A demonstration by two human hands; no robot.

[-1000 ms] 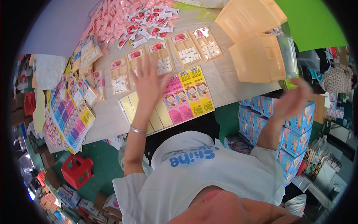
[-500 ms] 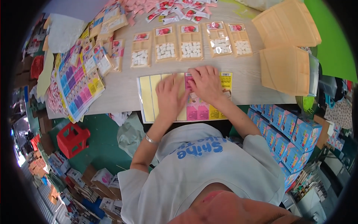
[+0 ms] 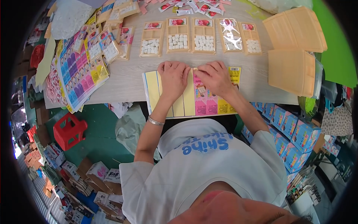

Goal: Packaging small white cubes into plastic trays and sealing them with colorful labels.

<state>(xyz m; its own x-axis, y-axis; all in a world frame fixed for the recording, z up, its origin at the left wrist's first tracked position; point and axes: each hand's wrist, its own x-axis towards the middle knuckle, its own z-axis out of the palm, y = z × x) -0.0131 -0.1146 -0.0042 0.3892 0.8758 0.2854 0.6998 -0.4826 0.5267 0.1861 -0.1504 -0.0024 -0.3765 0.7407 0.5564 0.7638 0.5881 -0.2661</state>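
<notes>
Sticker sheet [image 3: 194, 99], rectangular, yellow, pink and cream columns, flat at counter's near edge, under both hands. Five tan tray packs [image 3: 203, 35], red-topped header cards, white pieces inside, in a row behind it. Stack of printed sheets [image 3: 76, 76], blue, pink, yellow, at counter's left. Blue cartons [image 3: 294, 130], stacked below right. Small red-and-white sachets [image 3: 194, 5], scattered at far edge.

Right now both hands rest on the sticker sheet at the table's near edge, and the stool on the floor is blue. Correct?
Not quite: the stool is red, as the head view shows. Both the left hand and right hand do rest on the sticker sheet at the table's near edge.
</notes>
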